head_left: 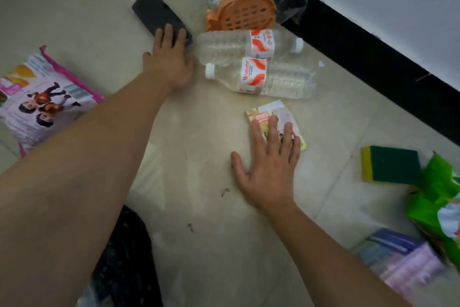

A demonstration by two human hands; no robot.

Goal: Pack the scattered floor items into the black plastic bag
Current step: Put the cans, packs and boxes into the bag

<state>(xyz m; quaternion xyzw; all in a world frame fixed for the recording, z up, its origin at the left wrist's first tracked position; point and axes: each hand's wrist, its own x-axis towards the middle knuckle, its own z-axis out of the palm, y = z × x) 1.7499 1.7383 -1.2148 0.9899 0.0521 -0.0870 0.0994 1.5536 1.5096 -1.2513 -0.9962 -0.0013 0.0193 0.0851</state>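
My left hand (169, 57) lies flat with its fingers spread on the near end of a black flat object (155, 14) on the floor. My right hand (270, 162) is open, fingers resting on a small printed card (267, 111). Two clear water bottles (249, 44) (273, 77) lie side by side between the hands. Behind them sits an orange perforated plastic basket (242, 11) with clear wrapping. The black plastic bag (127, 257) shows at the bottom, partly under my left forearm.
A pink printed packet (39, 100) lies at the left. A green and yellow sponge (390, 168), a green packet (443, 204) and a blurred pink and blue pack (403, 259) lie at the right. A black skirting strip (348, 40) and white wall bound the far side.
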